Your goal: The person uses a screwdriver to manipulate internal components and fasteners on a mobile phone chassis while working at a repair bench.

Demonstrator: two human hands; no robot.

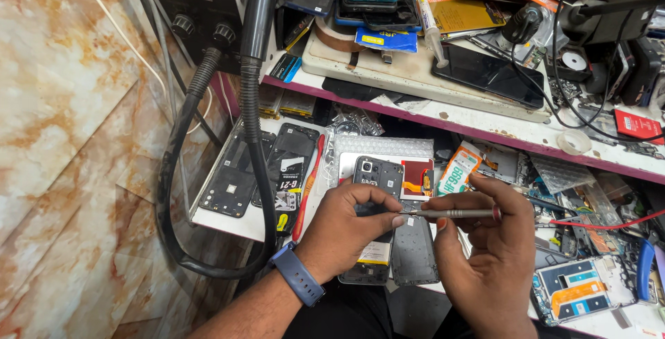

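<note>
My left hand [346,232], with a blue band on the wrist, lies over an opened dark phone [374,173] and pins it to the bench. My right hand [485,249] grips a slim metal screwdriver [454,213] held level, its tip pointing left and meeting my left thumb and forefinger just above the phone. A dark back cover [414,250] lies beside the phone, partly under my hands. Behind it sits a silver panel with a red-orange patch [417,176].
Black phone frames [239,173] and a red-handled tool [308,186] lie to the left. A thick black hose [180,145] loops down from a station at the back. The shelf above [415,114] holds phones and parts. Opened phones and loose parts [582,290] crowd the right.
</note>
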